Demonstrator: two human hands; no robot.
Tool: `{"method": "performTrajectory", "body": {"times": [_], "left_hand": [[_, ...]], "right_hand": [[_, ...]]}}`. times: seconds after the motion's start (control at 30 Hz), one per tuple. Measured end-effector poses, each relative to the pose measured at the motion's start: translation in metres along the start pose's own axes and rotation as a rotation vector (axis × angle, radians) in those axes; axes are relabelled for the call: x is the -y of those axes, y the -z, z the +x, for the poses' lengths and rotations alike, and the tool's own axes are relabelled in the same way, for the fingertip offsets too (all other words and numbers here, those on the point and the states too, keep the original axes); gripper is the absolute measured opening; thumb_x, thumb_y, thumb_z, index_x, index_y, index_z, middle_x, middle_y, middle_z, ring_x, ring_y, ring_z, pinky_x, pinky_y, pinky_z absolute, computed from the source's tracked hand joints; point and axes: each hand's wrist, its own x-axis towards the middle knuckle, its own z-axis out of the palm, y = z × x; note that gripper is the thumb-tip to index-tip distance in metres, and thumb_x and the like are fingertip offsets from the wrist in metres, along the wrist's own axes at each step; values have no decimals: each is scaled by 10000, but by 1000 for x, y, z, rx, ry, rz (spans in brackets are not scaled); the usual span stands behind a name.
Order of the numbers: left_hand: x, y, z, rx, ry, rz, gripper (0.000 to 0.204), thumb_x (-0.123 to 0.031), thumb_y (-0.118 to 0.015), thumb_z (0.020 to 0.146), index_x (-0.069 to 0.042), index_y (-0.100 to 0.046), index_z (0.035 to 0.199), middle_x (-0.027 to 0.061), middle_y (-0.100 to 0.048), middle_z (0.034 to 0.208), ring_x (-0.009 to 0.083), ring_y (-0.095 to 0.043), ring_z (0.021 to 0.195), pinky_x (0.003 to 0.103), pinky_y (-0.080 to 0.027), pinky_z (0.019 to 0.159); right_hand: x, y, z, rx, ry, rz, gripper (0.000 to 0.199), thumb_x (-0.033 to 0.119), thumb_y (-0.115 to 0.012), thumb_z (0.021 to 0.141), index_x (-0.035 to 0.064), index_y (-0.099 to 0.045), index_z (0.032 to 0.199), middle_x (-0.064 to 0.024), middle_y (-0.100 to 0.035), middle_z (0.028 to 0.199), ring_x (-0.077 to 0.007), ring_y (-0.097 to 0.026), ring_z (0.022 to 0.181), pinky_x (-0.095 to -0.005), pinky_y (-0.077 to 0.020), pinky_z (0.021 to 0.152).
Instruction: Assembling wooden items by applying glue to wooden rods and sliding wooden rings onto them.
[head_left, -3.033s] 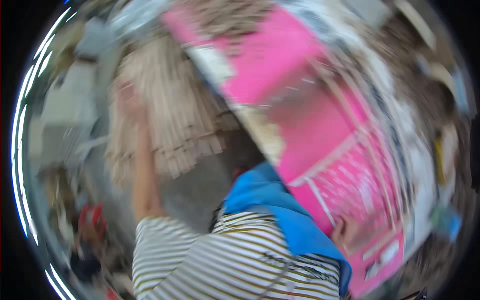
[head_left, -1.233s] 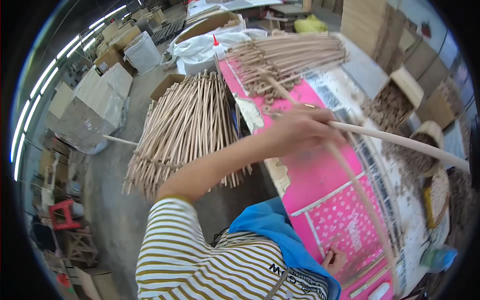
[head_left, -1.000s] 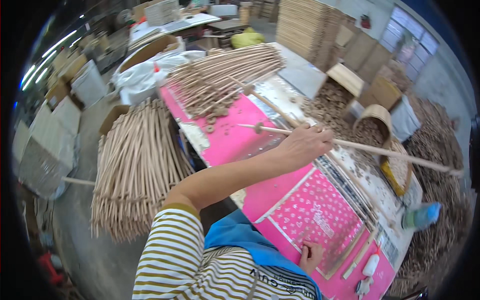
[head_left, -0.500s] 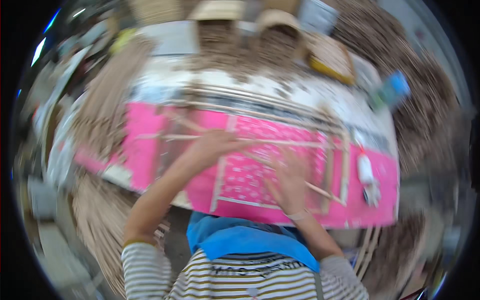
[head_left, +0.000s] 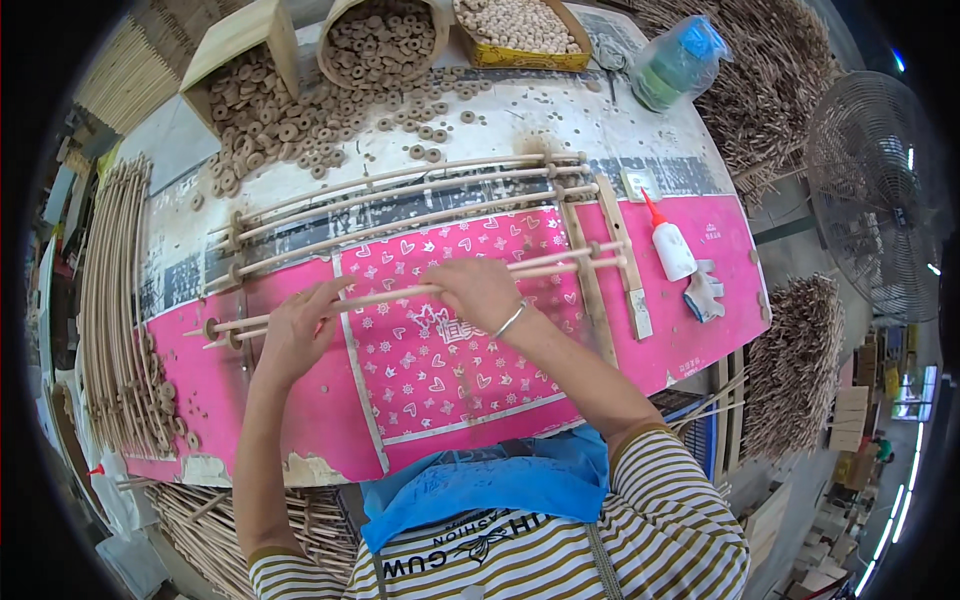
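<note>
My left hand (head_left: 301, 328) is closed around a pair of thin wooden rods (head_left: 390, 295) close to their left end. Further right, my right hand (head_left: 480, 295) wraps over the same rods near the middle. Small round wooden discs (head_left: 210, 328) sit on the rods at the left end and near the right end. Beyond my hands, more long rods (head_left: 400, 222) lie roughly parallel, also with discs on them. At the right, the rod ends rest across flat wooden strips (head_left: 590, 275). Fingers hide part of the held rods.
A pink patterned sheet (head_left: 700, 235) covers the near table. Loose discs (head_left: 300, 130) spill from a wooden box (head_left: 240, 50) and a round tub (head_left: 330, 55). A white glue bottle (head_left: 672, 250) and a glove (head_left: 704, 292) lie right; rod bundles (head_left: 115, 310) left; a fan (head_left: 870, 190) stands beyond.
My right hand, earlier spread over the sheet, has closed on the rods. My left hand has moved left along them. The view has swung, and the blur is gone.
</note>
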Motion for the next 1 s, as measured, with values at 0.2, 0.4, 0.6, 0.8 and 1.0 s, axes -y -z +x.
{"method": "performTrajectory", "body": {"times": [0.2,0.4,0.6,0.8,1.0], "left_hand": [[15,-19,13,-83,-54,161,531,-95,-697,887,-141,-613,1409,81,-635,988,295,-635,942,438,-492,836],[18,-19,5,-215,-101,184,422,-94,-692,884,-118,-690,1305,67,-654,1040,285,-612,952,419,-476,813],[-20,-23,-15,-380,-104,275,341,-20,-684,830,-93,-744,1157,59,-640,994,265,-608,897,407,-463,764],[-37,-53,-61,-383,-35,248,363,-26,-661,815,-119,-755,1153,52,-648,1005,257,-628,922,401,-474,776],[-32,-89,-74,-408,-1,160,386,-64,-623,810,-108,-741,1175,75,-671,1053,276,-654,942,417,-530,826]], "right_hand": [[-29,-1,13,-36,89,55,220,210,-756,872,165,-770,1087,-49,-657,926,-277,-654,927,-441,-539,771],[-25,4,13,-18,185,47,274,191,-771,864,144,-780,1134,-34,-649,1003,-262,-620,996,-421,-503,873],[-19,13,-12,-182,235,35,395,145,-764,860,150,-745,1255,-49,-678,1223,-268,-603,1146,-416,-487,998],[-15,12,-38,-39,183,156,438,301,-674,980,93,-683,1364,-114,-666,1381,-332,-591,1277,-466,-446,1098],[-38,22,-22,48,89,143,179,164,-717,909,60,-767,1045,-126,-669,917,-312,-640,925,-455,-496,833]]}}
